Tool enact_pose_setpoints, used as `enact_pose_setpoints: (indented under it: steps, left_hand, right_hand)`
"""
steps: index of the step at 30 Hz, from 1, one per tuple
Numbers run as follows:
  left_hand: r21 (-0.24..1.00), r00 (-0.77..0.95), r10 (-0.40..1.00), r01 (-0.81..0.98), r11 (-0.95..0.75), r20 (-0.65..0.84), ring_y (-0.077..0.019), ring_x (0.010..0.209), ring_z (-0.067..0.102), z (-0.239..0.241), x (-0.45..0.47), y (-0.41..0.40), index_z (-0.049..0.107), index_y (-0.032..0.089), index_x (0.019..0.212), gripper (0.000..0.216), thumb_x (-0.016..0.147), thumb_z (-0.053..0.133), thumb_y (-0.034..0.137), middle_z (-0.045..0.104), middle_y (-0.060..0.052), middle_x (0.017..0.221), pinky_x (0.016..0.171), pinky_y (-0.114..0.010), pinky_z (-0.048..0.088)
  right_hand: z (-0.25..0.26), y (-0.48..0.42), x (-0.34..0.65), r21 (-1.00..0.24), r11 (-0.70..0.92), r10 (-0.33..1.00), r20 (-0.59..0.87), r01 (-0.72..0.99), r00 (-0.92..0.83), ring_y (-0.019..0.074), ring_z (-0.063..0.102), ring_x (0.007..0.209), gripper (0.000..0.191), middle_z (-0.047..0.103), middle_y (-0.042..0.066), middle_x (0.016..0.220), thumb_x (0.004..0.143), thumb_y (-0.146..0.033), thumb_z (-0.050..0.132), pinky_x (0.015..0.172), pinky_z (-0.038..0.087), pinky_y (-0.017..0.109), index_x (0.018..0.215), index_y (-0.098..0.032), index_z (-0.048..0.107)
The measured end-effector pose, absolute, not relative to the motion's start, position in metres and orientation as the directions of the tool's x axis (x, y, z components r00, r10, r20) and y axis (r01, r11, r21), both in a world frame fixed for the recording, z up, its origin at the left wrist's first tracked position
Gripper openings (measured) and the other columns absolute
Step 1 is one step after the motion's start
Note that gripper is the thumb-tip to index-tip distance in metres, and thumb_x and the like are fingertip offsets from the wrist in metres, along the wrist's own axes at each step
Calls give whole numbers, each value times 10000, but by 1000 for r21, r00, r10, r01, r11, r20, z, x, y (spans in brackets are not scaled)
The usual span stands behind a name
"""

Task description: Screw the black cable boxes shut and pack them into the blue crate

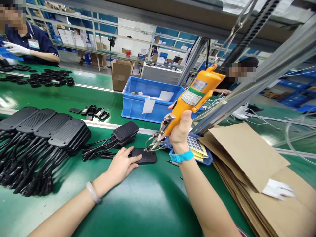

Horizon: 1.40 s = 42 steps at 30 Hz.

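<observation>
- A flat black rectangular casing [144, 155] is seen lying on the green work surface [148, 200], just ahead of the person, with rounded corners and a smooth dark top.
- An orange powered screwdriver [191, 98] is held above it, tilted, hung from a hook and coiled cable overhead; a label panel is shown on its body, and its metal tip is pointed down at the casing's right end.
- To the left of the casing, 1 similar black unit with trailing cables [122, 135] lies just beside it, and a row of 4 more black units [44, 126] is laid further left, their cables bunched toward the near edge.
- Open green surface is left in front of the casing, between the 2 forearms; to the right, the room is closed off by a stack of brown cardboard sheets [249, 164] and a small blue tray [199, 153].
- A blue bin [150, 98] is set behind, beyond a pale rail.
- The left hand [120, 166] is laid flat, fingers extended and pressed on the casing's left end.
- The right hand [180, 130] is wrapped firmly around the screwdriver's lower body, thumb up along it.
</observation>
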State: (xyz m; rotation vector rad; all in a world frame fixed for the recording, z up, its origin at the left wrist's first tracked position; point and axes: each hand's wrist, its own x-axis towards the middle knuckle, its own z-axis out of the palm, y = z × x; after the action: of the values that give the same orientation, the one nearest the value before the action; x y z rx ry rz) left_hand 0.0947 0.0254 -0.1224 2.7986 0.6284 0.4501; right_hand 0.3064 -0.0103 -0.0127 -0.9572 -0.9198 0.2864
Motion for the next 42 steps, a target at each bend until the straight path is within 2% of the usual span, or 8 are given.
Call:
enact_pose_setpoints:
  steps: [5, 9, 13, 20, 24, 35, 38, 42]
  left_hand:
    - [314, 856, 430, 340, -886, 287, -284, 1049, 590, -129, 94, 28, 666, 303, 1277, 348, 932, 626, 326, 538, -178, 1388, 926, -483, 536]
    - [317, 856, 415, 319, -893, 309, -277, 1057, 609, -132, 94, 30, 668, 267, 1275, 383, 911, 653, 387, 564, -177, 1367, 927, -453, 548]
    - [309, 865, 394, 300, -903, 310, -279, 1061, 613, -129, 93, 30, 665, 256, 1280, 401, 901, 675, 384, 599, -161, 1322, 943, -453, 533]
    - [351, 861, 453, 360, -864, 231, -295, 1030, 590, -126, 93, 30, 661, 304, 1280, 382, 905, 663, 372, 683, -117, 1198, 918, -473, 522]
    - [376, 856, 455, 349, -858, 244, -312, 1119, 570, -130, 95, 30, 656, 297, 1287, 391, 903, 665, 365, 695, -116, 1176, 955, -480, 508]
    - [381, 842, 464, 347, -857, 276, -334, 1116, 624, -133, 97, 29, 680, 294, 1251, 399, 862, 717, 374, 676, -114, 1241, 918, -482, 528]
    - [402, 838, 461, 330, -854, 291, -332, 1164, 604, -135, 98, 31, 682, 298, 1248, 397, 861, 724, 375, 657, -109, 1276, 958, -480, 513]
    - [446, 841, 461, 310, -839, 282, -307, 1138, 611, -133, 97, 32, 690, 270, 1239, 396, 859, 736, 371, 690, -108, 1188, 974, -447, 507]
  right_hand:
    - [4, -25, 292, -734, 628, 476, 626, 258, 618, 119, 489, 398, 481, 532, -7, 606, 870, -684, 493, 325, 361, 237, 986, -255, 677]
    - [43, -25, 279, -643, 704, 382, 700, 300, 603, 119, 523, 473, 492, 503, -6, 624, 941, -630, 415, 425, 451, 247, 1150, -251, 650]
    - [61, -12, 266, -659, 702, 438, 699, 270, 565, 127, 541, 497, 492, 473, -10, 619, 952, -622, 396, 455, 458, 253, 1181, -251, 624]
    - [23, 9, 247, -806, 570, 603, 543, 161, 585, 120, 489, 419, 529, 491, -30, 567, 852, -736, 457, 402, 448, 268, 1045, -276, 633]
    - [11, 13, 244, -803, 581, 609, 536, 131, 585, 119, 484, 398, 510, 517, -37, 551, 822, -741, 512, 383, 435, 265, 959, -258, 604]
    - [2, 25, 235, -803, 585, 644, 548, 118, 534, 102, 486, 373, 553, 508, -61, 508, 816, -750, 528, 368, 425, 223, 910, -208, 581]
    - [-3, 19, 233, -798, 588, 622, 552, 134, 555, 106, 493, 376, 546, 517, -57, 514, 824, -743, 518, 351, 414, 219, 919, -208, 578]
    - [3, -1, 230, -755, 629, 547, 598, 183, 586, 96, 469, 354, 506, 534, -47, 541, 847, -696, 523, 306, 364, 209, 912, -199, 599]
